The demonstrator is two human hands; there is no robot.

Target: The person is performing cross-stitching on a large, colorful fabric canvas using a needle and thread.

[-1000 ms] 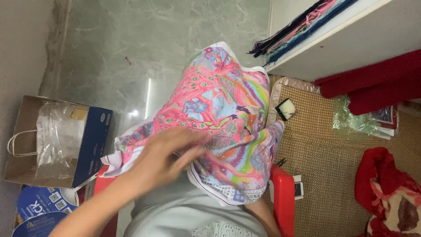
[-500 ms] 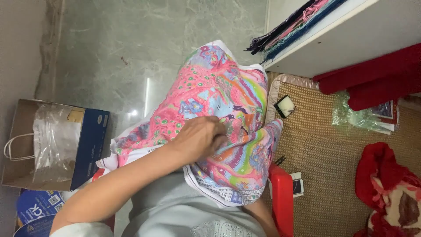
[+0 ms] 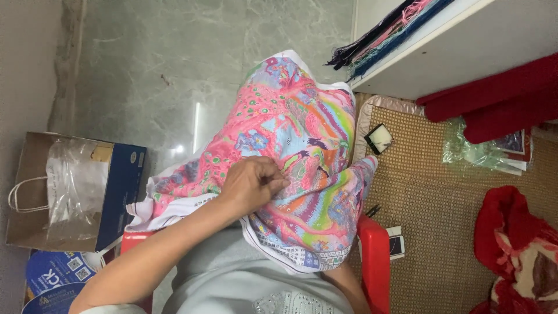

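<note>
We see the embroidered cloth [image 3: 302, 168], bright pink with many colours, draped over the lap above the grey floor [image 3: 174, 75]. Our left hand [image 3: 253, 183] rests on its middle with fingers curled together in a pinch at the fabric; we cannot tell if a needle or thread sits between them. We judge a stitch is under way, calling for a careful pull through the weave. The right hand is hidden beneath the cloth; only its forearm [image 3: 349, 288] shows by the red chair [image 3: 375, 261].
</note>
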